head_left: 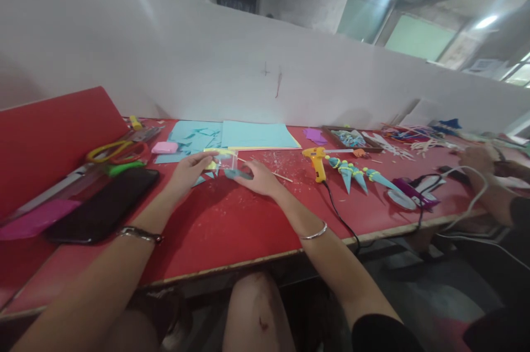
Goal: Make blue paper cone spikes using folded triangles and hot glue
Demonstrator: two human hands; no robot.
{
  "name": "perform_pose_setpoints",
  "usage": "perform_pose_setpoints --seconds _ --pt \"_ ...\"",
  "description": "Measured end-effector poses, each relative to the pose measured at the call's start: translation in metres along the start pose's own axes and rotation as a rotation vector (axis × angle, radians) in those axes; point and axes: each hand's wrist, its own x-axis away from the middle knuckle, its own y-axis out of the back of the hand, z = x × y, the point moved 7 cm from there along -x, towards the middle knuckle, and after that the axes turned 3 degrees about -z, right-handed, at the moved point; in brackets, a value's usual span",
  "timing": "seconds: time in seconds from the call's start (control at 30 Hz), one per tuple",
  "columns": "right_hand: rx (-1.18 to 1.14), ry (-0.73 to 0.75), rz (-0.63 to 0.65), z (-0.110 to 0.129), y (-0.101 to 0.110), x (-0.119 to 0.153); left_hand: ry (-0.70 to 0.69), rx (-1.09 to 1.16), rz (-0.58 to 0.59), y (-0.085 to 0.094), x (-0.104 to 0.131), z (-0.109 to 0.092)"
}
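Observation:
My left hand (192,171) grips the left edge of a small clear plastic box (227,160) with yellow bits in and around it. Close to the box's right side, my right hand (260,178) has its thumb and fingers closed around a small blue paper piece (237,174). Blue scraps lie under and beside the hands. A thin wooden stick (283,177) rests just right of my right hand. Behind the box are cut blue paper pieces (201,138) and a stack of light blue sheets (259,136).
At left lie a black phone (105,206), scissors (110,152), a pink eraser-like block (164,147) and a pink case (39,219). To the right are a yellow glue gun (316,163) with its cord, blue cone ornaments (346,172), a tray (375,146) and another person's hand (476,161).

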Motion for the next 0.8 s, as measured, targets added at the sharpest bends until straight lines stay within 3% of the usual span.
perform_pose_setpoints --seconds 0.13,0.23,0.4,0.8 --pt "-0.208 0.084 -0.169 0.012 0.011 -0.001 0.062 0.14 0.088 -0.012 0.007 0.002" --pt "-0.374 0.124 -0.183 0.019 0.011 -0.001 0.048 0.159 0.139 -0.017 0.01 -0.003" --pt "-0.574 0.087 -0.246 0.014 0.011 -0.001 0.032 0.148 0.115 -0.017 0.007 0.001" --pt "-0.631 0.051 -0.197 0.005 0.001 -0.005 0.036 0.078 0.121 -0.019 0.006 0.001"
